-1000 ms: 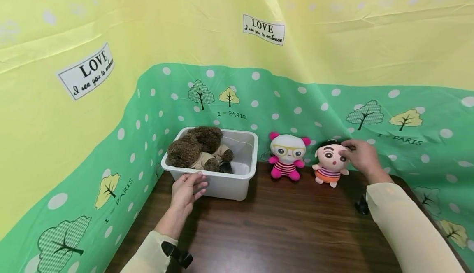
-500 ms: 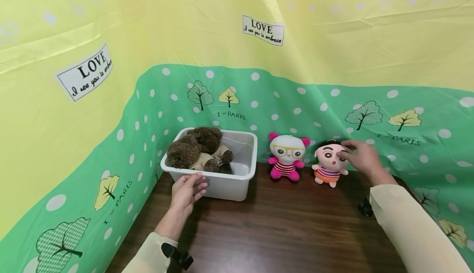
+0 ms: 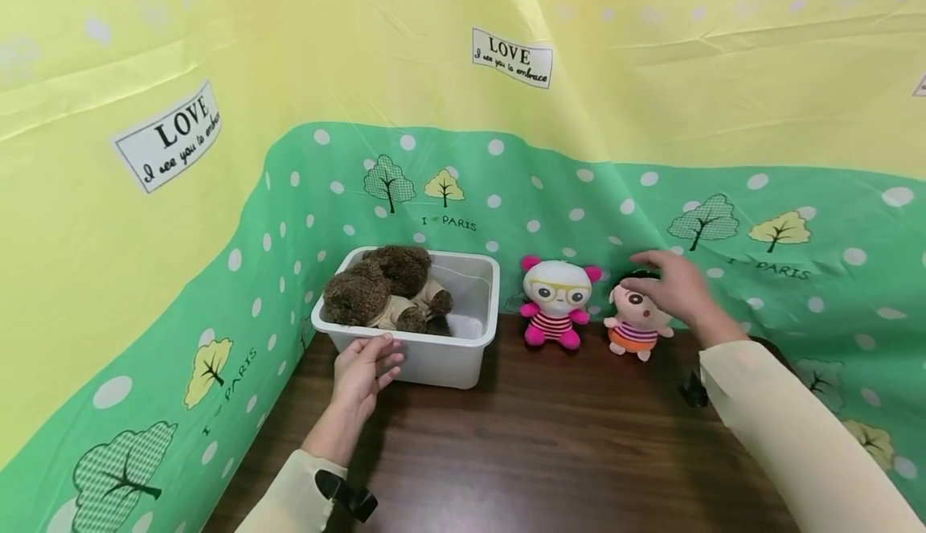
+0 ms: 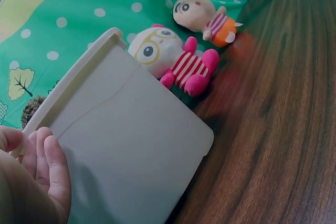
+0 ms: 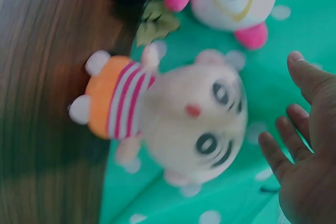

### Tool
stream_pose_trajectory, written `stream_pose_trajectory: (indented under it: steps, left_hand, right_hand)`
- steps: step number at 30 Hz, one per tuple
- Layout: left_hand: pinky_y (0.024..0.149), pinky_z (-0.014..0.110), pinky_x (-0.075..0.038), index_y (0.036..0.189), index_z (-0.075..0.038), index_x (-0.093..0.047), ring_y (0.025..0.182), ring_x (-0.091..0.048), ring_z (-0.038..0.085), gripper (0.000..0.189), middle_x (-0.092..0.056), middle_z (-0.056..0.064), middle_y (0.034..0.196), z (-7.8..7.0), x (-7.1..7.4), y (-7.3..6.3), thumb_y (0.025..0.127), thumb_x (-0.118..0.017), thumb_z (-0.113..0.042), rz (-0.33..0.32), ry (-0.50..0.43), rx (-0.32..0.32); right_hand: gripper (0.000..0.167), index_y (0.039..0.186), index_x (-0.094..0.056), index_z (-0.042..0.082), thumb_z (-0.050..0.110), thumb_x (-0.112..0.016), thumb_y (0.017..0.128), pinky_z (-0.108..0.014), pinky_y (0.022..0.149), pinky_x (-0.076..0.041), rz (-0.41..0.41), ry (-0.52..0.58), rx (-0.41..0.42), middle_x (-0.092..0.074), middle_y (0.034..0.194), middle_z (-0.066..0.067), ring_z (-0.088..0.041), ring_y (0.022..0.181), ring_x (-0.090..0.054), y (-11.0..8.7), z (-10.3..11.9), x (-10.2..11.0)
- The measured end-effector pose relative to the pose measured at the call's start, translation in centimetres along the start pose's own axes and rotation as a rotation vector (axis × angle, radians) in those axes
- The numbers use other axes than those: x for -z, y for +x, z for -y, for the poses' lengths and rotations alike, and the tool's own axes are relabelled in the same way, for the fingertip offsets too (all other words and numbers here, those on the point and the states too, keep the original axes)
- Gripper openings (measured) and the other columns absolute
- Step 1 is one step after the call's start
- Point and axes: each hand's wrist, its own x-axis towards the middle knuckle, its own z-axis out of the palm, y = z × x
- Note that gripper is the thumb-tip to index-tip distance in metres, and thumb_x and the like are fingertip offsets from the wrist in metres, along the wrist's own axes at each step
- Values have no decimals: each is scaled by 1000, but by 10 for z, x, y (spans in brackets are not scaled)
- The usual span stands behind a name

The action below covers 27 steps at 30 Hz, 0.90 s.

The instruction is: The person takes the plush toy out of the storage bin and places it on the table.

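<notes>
My left hand holds the front rim of a light grey plastic bin, thumb at the rim and fingers against the outer wall. Two brown teddy bears in beige clothes, a front bear and a rear bear, lie in its left half. Above a boy-shaped plush doll with a striped top and orange shorts, my right hand is spread, apart from it and holding nothing. In the head view that hand hides part of the doll's head. A pink-and-white plush with yellow glasses sits between bin and doll.
A dark brown wooden table bears the bin and plushes. Behind them and along the left hangs a green and yellow printed cloth. Both forearms wear cream sleeves with a black strap, such as the left strap.
My right hand has come off the boy doll's head and moved slightly up and left. My left hand stays at the bin's rim. Dolls and bears look unmoved.
</notes>
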Motion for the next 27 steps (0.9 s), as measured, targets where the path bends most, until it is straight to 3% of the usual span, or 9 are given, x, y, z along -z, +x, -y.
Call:
stream_pose_trajectory:
  steps: [8, 15, 22, 27]
  left_hand:
    - [63, 28, -60, 101, -10, -56, 71, -73, 12, 20, -78, -2, 84, -10, -3, 2, 92, -73, -15, 3, 30, -14]
    - [63, 28, -60, 104, -10, -57, 71, -73, 12, 20, -78, -2, 85, -13, -3, 1, 92, -72, -15, 8, 42, 2]
    - [62, 27, -60, 105, -10, -57, 71, -73, 11, 21, -78, -2, 84, -10, -2, 1, 93, -72, -16, 0, 41, 2]
    - [61, 27, -60, 104, -9, -56, 71, -73, 11, 21, -78, -3, 84, -6, -2, -3, 93, -72, -16, -2, 46, 17]
  right_hand:
    - [58, 139, -59, 4, 34, -77, 94, -62, 100, -48, 19, 50, 112, -55, 145, -21, -43, 128, -54, 27, 64, -9]
    - [55, 139, -60, 9, 31, -78, 92, -56, 102, -49, 94, 133, 204, -60, 141, -15, -37, 127, -58, 45, 132, -27]
    - [56, 138, -61, 11, 31, -81, 89, -48, 100, -54, 177, 182, 289, -63, 138, -10, -32, 124, -61, 56, 196, -59]
    - [54, 135, -64, 15, 34, -82, 88, -43, 99, -55, 242, 195, 327, -64, 138, -5, -29, 123, -63, 58, 230, -90]
